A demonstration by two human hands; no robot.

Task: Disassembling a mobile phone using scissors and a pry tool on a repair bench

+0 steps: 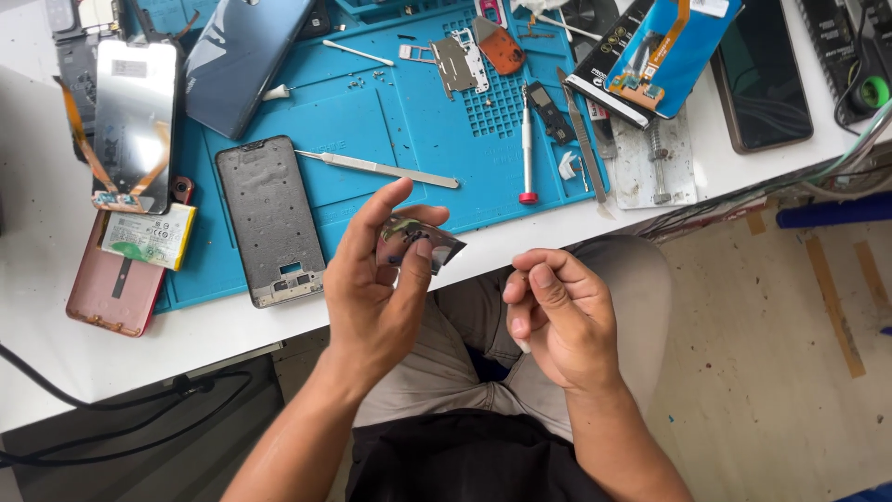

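My left hand (pixel 376 279) pinches a small flat phone part (pixel 415 242) with a shiny, patterned face between thumb and fingers, just off the front edge of the white table (pixel 37 242). My right hand (pixel 556 316) hovers over my lap to the right of it, fingers curled in with the tips together; whether it holds something tiny I cannot tell. A grey phone frame (pixel 269 218) lies on the blue work mat (pixel 372 121) just left of my left hand. Steel tweezers (pixel 381 168) lie on the mat above it.
On the mat are a red-tipped screwdriver (pixel 527 139), a blue phone back cover (pixel 243 56), small metal shields (pixel 457 60) and a thin metal tool (pixel 581 135). A screen panel (pixel 135 121), a battery (pixel 149 237) and a pink phone body (pixel 113 288) lie left. A dark phone (pixel 762 74) lies right.
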